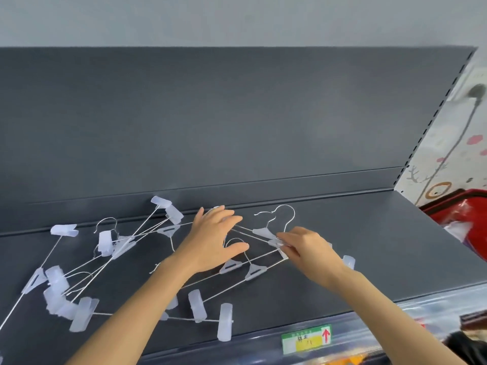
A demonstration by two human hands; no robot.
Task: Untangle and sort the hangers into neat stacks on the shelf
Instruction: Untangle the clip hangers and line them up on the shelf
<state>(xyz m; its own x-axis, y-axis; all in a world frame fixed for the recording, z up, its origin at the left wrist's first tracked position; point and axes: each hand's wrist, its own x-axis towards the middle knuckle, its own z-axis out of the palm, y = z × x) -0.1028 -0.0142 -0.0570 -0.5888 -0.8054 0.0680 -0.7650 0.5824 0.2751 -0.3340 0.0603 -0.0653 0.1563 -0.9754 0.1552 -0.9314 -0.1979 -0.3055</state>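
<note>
On the shelf [369, 246], the right hand [305, 248] appears to pinch the right end of a hanger [255, 272] whose bar slants down-left toward the tangled pile [66, 293], while the left hand [210, 241], nearer that pile, presses flat with fingers spread on neighbouring hangers [262, 233].

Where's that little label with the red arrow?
In the head view the label sits on the front edge of the shelf, low and right of centre, just right of the nearest hanger clip.
</note>
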